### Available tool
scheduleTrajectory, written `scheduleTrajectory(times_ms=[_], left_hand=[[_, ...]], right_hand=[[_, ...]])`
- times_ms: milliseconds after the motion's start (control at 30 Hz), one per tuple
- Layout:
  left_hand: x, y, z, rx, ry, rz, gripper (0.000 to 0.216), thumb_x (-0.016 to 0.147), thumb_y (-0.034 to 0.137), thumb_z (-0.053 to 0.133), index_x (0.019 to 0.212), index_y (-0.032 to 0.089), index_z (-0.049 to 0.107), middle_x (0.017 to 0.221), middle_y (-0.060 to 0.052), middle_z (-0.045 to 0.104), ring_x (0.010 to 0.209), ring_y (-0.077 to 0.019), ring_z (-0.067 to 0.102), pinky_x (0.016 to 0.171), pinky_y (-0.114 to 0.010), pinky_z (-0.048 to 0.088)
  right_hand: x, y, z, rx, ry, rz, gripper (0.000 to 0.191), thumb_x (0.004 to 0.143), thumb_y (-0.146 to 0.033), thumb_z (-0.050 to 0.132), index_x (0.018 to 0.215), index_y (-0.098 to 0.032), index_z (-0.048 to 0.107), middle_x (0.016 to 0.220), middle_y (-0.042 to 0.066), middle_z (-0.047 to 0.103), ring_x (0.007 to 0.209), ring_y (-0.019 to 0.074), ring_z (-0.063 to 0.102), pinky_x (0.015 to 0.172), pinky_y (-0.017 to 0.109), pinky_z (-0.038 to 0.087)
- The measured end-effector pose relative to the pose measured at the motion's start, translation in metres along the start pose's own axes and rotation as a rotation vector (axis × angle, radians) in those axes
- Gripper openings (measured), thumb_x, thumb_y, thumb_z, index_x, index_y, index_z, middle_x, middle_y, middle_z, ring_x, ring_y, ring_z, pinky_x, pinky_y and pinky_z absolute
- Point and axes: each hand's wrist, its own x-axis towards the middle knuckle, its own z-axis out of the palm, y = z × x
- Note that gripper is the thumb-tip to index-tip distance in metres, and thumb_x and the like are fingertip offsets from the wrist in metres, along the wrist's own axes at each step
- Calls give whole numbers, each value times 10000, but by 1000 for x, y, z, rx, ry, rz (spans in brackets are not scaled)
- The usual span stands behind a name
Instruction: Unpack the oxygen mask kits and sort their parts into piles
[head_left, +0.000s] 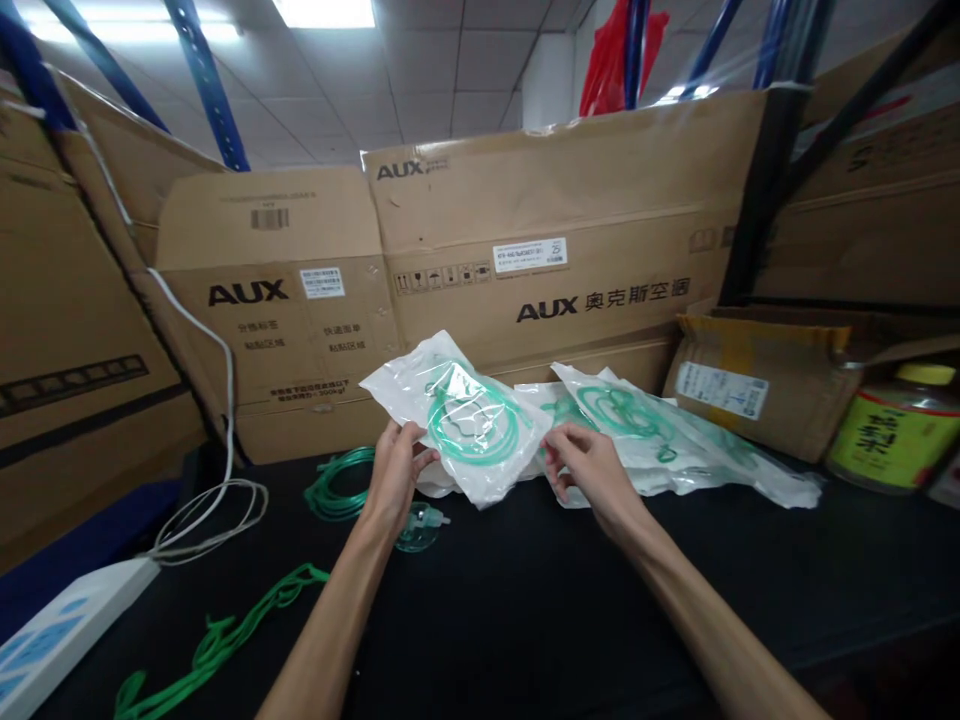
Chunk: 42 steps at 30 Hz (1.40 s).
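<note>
A clear-and-white sealed packet (491, 475) with coiled green tubing (480, 455) inside is held up over the black tabletop (495, 620). My left hand (396, 462) is closed on its left edge, thumb and fingers pinching it. At the packet's right corner my right hand (589, 462) is closed too, fingertips curled against that edge. Behind my right hand lie more packets of green tubing (630, 415), overlapping one another. Beside my left wrist rest a loose coil of green tube (341, 485) and a clear green mask-like piece (420, 530), partly hidden by the wrist.
Green elastic straps (225, 640) lie at front left, near a white power strip (71, 620) and its looped cable (225, 500). Cardboard panels (465, 320) wall the back. An open carton (765, 370) and a yellow-labelled jar (892, 430) stand at right.
</note>
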Motion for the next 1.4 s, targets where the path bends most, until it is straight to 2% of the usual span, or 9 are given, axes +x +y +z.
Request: scheduleTrajectory(times_ms=[133, 267, 433, 567, 767, 867, 1033, 1267, 1400], left_hand=[[0, 2, -3, -35, 24, 0, 236, 642, 199, 666, 863, 166, 591, 824, 30, 615, 668, -96, 550, 547, -174, 447], [0, 3, -5, -78, 33, -11, 210, 623, 192, 663, 814, 158, 583, 787, 29, 623, 651, -97, 557, 551, -178, 448], [0, 0, -6, -110, 12, -44, 204, 609, 193, 671, 789, 152, 586, 741, 23, 633, 628, -110, 571, 540, -193, 453], [0, -5, -5, -118, -33, -92, 203, 596, 180, 690, 776, 139, 606, 749, 1, 654, 659, -133, 600, 570, -221, 497], [-1, -8, -2, -103, -103, -156, 161, 583, 140, 703, 709, 141, 603, 760, -30, 681, 684, -154, 617, 559, -229, 500], [-4, -5, -2, -76, -146, -192, 220, 598, 126, 730, 807, 128, 660, 851, -60, 717, 732, -169, 638, 609, -252, 524], [-10, 2, -5, -10, -217, -257, 343, 652, 125, 789, 986, 128, 715, 1073, -123, 743, 874, -207, 681, 738, -289, 545], [-6, -1, -10, 13, -224, -255, 303, 726, 199, 787, 1021, 151, 742, 1070, -115, 757, 881, -188, 688, 781, -279, 525], [-4, -4, -12, 14, -213, -237, 327, 729, 230, 802, 1043, 164, 741, 1052, -110, 758, 848, -186, 692, 783, -297, 533]], right_hand=[[3, 7, -1, 52, -60, 76, 247, 692, -362, 763, 677, -133, 672, 540, 2, 604, 381, 119, 545, 292, 211, 418], [7, 13, 2, 121, -31, 63, 358, 650, -346, 832, 902, -114, 728, 618, 21, 674, 443, 136, 614, 375, 230, 489], [5, 16, 7, 187, -4, 67, 414, 653, -343, 865, 967, -105, 737, 667, 38, 708, 481, 144, 639, 435, 247, 523], [0, 15, 12, 243, -24, 90, 380, 664, -329, 881, 963, -129, 759, 760, 39, 727, 645, 148, 676, 594, 251, 577], [-1, 18, 17, 347, -117, 176, 336, 667, -402, 869, 882, -162, 777, 975, 90, 769, 832, 187, 682, 681, 267, 543], [1, 19, 18, 382, -143, 231, 346, 605, -362, 905, 864, -167, 785, 924, 89, 780, 847, 202, 685, 698, 274, 531], [1, 18, 18, 416, -136, 274, 355, 595, -330, 922, 881, -169, 786, 860, 43, 767, 756, 160, 680, 666, 247, 530], [5, 26, 17, 435, -38, 269, 283, 611, -207, 918, 770, -184, 685, 782, 7, 734, 754, 153, 711, 717, 232, 587], [5, 26, 18, 412, 38, 278, 357, 644, -160, 890, 906, -214, 654, 891, 27, 755, 834, 188, 745, 728, 253, 618]])
